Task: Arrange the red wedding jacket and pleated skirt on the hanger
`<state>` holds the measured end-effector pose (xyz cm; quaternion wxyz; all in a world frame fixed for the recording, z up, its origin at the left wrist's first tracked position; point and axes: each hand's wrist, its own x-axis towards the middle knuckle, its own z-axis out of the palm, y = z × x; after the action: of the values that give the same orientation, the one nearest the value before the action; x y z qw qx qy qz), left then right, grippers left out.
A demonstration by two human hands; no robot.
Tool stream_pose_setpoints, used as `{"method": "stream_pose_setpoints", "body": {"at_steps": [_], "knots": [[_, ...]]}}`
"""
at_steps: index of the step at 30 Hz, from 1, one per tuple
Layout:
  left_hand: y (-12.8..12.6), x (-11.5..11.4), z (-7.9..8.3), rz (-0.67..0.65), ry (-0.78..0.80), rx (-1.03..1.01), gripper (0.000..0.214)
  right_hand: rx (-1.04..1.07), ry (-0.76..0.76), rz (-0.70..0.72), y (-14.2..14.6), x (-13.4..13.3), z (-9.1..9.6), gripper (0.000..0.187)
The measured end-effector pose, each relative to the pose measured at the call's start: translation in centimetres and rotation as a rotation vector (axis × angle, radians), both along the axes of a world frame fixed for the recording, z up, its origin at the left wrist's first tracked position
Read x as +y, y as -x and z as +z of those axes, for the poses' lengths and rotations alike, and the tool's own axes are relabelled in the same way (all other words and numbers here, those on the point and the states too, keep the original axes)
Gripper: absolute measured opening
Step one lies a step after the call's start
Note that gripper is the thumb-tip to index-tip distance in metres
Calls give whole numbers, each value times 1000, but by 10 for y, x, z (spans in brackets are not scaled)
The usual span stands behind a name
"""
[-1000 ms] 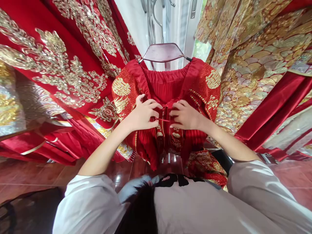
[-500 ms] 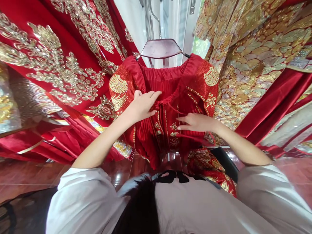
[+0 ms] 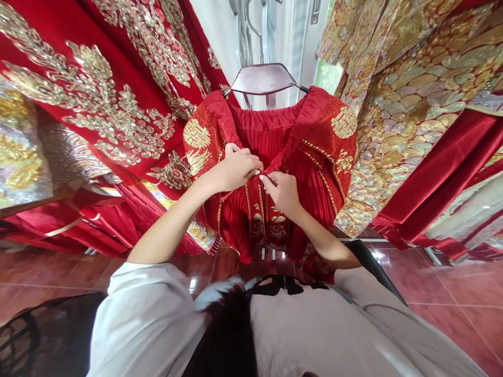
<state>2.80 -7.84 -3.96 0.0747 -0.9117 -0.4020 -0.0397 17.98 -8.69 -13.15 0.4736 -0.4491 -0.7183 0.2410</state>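
Observation:
A red pleated garment (image 3: 275, 141) with gold embroidery hangs on a dark red hanger (image 3: 262, 79) straight ahead. My left hand (image 3: 236, 168) is closed on the gathered red front edge of the garment at its middle. My right hand (image 3: 283, 192) meets it from the right, fingers pinched on the same gathered edge, fingertips touching those of the left. Gold-trimmed panels (image 3: 267, 214) hang below both hands.
Heavy red and gold embroidered robes hang close on the left (image 3: 98, 104) and on the right (image 3: 412, 94). A bright window (image 3: 291, 36) lies behind the hanger. The floor is glossy red tile (image 3: 451, 293). A dark chair back (image 3: 373, 262) stands low right.
My right hand has come back up from lower right to meet the left hand at the garment's front edge. The left hand closed from a looser hold.

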Motion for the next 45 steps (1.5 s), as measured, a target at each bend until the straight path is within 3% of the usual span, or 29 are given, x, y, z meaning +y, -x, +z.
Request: {"method": "stream_pose_setpoints", "body": {"at_steps": [3,9,12,15,18,26,29,34,36,38,39,43,45], "knots": [[0,-2,-3,13,-5,-45,27,90,23,-13,6,-3,-3,32],[1,-6,-4,12,-8,-126,32,343,67,120,6,-5,0,29],[1,-6,-4,-6,3,-160,31,414,112,52,4,-8,0,25],[0,-4,-3,-16,38,-172,29,364,74,-53,4,-10,-5,23],[-2,-5,-2,-25,54,-174,29,267,20,-62,2,-11,-8,26],[-10,-15,-7,24,-61,-204,29,-91,-77,-238,-7,-13,9,28],[-7,-20,-6,56,-122,-243,31,-54,21,-109,-7,-8,-8,28],[14,-30,-2,84,-206,-319,33,-244,350,82,-19,-19,-68,34],[21,-32,-1,28,-178,-333,36,-292,377,132,-36,-28,-74,31],[25,-32,3,20,-225,-430,36,-334,338,95,-57,-33,-57,26],[26,-30,5,74,-285,-500,34,-344,270,7,-67,-33,-42,26],[16,-7,12,644,-449,-590,38,-244,-205,-574,-85,-8,27,40],[7,10,11,789,-408,-565,42,-218,-310,-686,-76,18,47,42]]}}
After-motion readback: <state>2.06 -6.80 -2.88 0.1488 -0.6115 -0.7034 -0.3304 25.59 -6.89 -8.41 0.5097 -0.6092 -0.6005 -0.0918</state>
